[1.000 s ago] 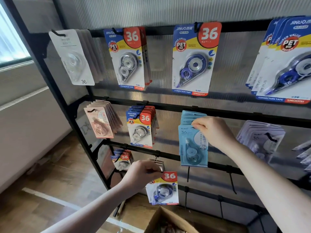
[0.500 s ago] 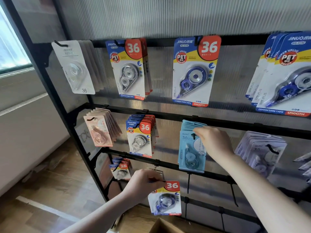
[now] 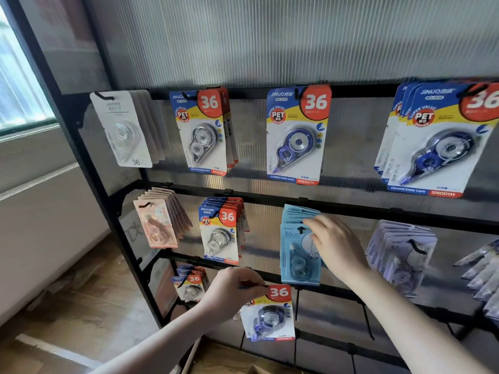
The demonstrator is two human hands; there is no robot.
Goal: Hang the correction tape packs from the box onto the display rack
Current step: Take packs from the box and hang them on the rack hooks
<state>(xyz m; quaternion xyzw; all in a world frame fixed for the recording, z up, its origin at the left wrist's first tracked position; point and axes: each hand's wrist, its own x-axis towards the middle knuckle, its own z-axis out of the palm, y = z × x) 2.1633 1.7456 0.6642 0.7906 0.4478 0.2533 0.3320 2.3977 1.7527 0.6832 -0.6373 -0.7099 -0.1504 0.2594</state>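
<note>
- Below and left of the light-blue pack stack [image 3: 299, 249], the left hand [image 3: 232, 291] pinches the top corner of a blue correction tape pack [image 3: 268, 314], fingers curled on the card beside its red "36" badge; this pack hangs free in the hand, not on any peg yet.
- Just right of that pack, under the light-blue pack stack, bare black pegs [image 3: 297, 299] jut from the lower rail of the display rack [image 3: 113, 201]. My judgement: one of these is the pack's likely home, so the card's hang hole should be lined up square with the peg tip before sliding on (the hole itself is hidden under the fingers).
- On the light-blue pack stack, the right hand [image 3: 334, 249] rests with fingertips against the front card's upper right, near its hook; whether the fingers pinch the card or only press it, I cannot tell. Steadying seems the aim: push the cards back evenly so they sit flush and face forward.
- Far below the light-blue pack stack, at the bottom edge, a sliver of the cardboard box [image 3: 256, 369] shows; its contents are out of sight.
- Advice: finish settling the stack first, then free the right hand to guide the pack, keeping it level so it does not swing into the rail.
</note>
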